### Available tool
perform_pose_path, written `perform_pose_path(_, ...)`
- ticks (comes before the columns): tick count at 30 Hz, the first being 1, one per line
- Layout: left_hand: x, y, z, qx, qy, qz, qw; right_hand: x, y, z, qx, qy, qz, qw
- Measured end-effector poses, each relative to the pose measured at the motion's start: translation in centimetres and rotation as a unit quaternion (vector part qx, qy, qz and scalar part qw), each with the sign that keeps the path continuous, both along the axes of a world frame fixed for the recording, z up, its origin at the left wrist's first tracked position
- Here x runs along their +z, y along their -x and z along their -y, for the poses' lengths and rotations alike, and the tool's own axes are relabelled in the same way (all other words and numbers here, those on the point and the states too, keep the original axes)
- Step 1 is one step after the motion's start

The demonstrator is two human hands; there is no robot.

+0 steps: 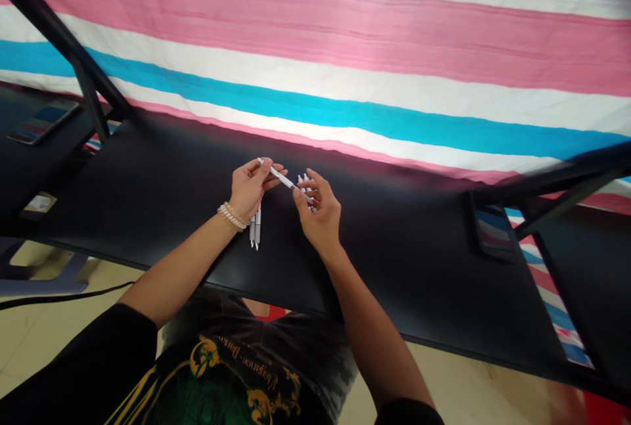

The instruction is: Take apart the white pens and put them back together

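Above black table (394,247), white pen (282,177) held aslant: one end pinched by left hand (246,190), nearly closed; other end by right hand (321,216), loosely curled, likely for two-ended control. On table, paired pens (257,228) laid parallel, apparently for easy reach; white parts (300,179) half-hidden by right hand.

Far ends of two table pens (255,231) hidden by left hand (250,187); pen cluster (305,180) partly behind right hand (320,211), count unclear.

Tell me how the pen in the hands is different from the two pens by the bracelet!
The held pen is in the left hand and right hand; the lying pens rest on the black table. The held pen slants sideways; the lying pens point towards the person. All look white.
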State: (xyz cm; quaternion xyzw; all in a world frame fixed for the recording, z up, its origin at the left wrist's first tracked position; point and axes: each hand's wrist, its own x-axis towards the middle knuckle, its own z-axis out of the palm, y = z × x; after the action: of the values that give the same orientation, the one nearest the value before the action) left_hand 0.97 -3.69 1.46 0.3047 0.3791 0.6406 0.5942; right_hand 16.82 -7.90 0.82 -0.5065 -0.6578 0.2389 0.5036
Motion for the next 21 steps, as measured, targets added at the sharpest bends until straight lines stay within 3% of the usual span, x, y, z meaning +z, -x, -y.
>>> perform_pose_path(3,-0.2,-0.3,0.1,-0.007,0.004,-0.020,1.000,-0.2,0.0,0.1,0.004,-0.026,0.136,0.990)
perform_pose_path(6,-0.4,0.0,-0.1,0.014,0.001,-0.012,1.000,-0.1,-0.3,0.1,-0.031,-0.048,0.189,0.980)
perform_pose_path(13,-0.5,2.0,-1.6,0.080,0.024,0.059,0.995,0.9,-2.0,-0.5,-0.075,-0.087,0.107,0.988)
perform_pose_path(21,-0.3,0.0,-0.2,0.015,0.033,0.020,0.999,-0.2,-0.4,-0.2,-0.020,-0.089,0.132,0.987)
